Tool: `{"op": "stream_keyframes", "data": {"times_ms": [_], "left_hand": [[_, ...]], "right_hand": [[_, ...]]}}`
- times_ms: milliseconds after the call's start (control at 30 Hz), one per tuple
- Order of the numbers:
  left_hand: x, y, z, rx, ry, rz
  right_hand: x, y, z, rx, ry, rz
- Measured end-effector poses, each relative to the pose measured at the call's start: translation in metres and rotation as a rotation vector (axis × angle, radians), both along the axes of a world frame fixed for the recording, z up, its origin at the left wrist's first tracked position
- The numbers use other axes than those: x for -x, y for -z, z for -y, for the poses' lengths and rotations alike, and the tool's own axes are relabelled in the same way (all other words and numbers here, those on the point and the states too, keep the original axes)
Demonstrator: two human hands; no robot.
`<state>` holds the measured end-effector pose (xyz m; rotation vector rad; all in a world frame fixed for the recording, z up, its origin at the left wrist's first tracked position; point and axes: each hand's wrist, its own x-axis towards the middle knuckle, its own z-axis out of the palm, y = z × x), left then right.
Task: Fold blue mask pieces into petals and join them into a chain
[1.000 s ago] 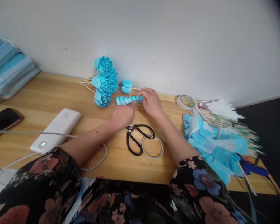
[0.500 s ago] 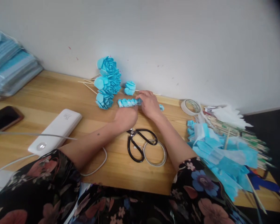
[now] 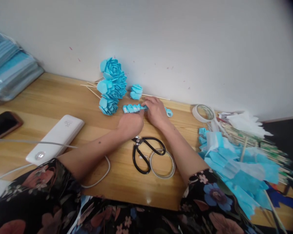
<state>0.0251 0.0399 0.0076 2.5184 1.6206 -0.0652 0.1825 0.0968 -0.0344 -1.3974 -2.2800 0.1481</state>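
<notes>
- Fingers of the left hand (image 3: 131,124) curl against the pleated strip (image 3: 132,108) beyond the scissors (image 3: 138,141); grip hidden, can't tell.
- Right hand (image 3: 157,112) pinches the strip, farther left than 1 second ago, likely working lengthwise.
- Blue curl (image 3: 169,112), seemingly its end, newly shows right of the scissors.

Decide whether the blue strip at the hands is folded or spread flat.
Folded: the blue strip shows a row of small folds beside the left hand.

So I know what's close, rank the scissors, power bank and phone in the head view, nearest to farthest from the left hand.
1. Scissors, just below the left hand in the picture.
2. Power bank, to the hand's left.
3. Phone, at the far left edge.
</notes>
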Motion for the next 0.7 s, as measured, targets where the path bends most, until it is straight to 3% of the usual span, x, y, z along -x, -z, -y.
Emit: {"op": "stream_keyframes", "data": {"times_ms": [433,700], "left_hand": [[-0.001,0.002,-0.002,-0.018,-0.009,0.009],[0.002,0.008,-0.002,-0.05,0.022,0.025]], "right_hand": [[0.007,-0.014,0.01,0.034,0.047,0.067],[0.0,-0.017,0.008,-0.069,0.101,-0.013]]}}
